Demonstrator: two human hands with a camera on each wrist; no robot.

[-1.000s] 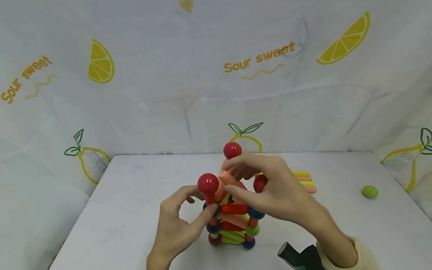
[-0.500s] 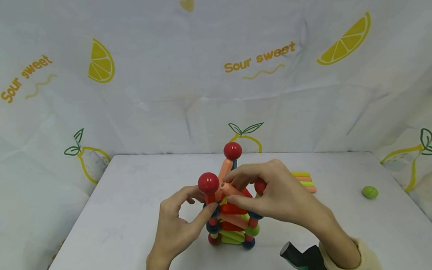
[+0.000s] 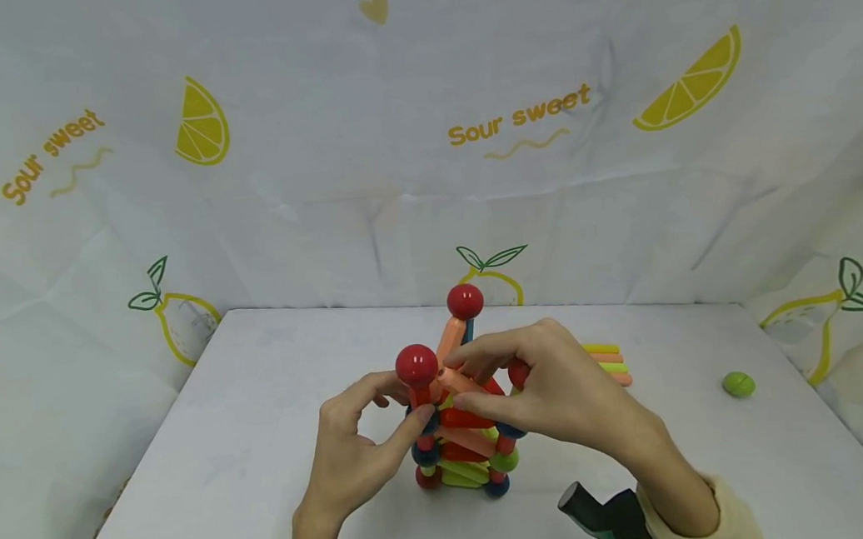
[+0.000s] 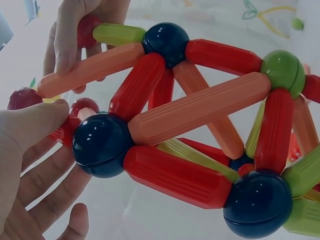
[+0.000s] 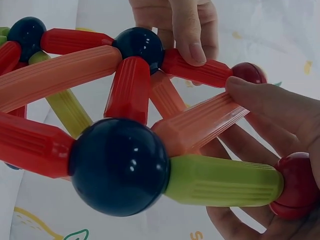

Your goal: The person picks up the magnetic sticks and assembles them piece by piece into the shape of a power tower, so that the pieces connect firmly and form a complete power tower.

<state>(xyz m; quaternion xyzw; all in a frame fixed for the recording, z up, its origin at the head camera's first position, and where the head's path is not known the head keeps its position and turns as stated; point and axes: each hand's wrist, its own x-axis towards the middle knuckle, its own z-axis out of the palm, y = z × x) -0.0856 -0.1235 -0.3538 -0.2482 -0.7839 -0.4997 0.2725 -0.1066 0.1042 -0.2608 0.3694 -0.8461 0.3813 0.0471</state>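
Note:
A tower of magnetic rods and balls (image 3: pixel 466 418) stands on the table in the head view. My left hand (image 3: pixel 368 431) grips its near left corner, thumb and fingers on a short red rod (image 5: pixel 195 68) topped by a red ball (image 3: pixel 416 366). My right hand (image 3: pixel 560 382) pinches an orange rod (image 4: pixel 95 69) between thumb and fingers. In the right wrist view one end of this rod meets a dark blue ball (image 5: pixel 120 167); the other lies close by the red ball, partly behind my thumb. A green rod (image 5: pixel 225 180) with another red ball (image 5: pixel 297 185) passes under my right palm.
Behind my right hand lies a row of yellow, orange and green rods (image 3: pixel 609 357). A loose green ball (image 3: pixel 738 384) rests on the right side of the white table (image 3: pixel 259 382). At the tower's back a taller corner ends in a red ball (image 3: pixel 465 301).
My right hand has lowered slightly, bringing the orange rod's free end down toward the red ball at the left corner. The left hand keeps its place on the tower.

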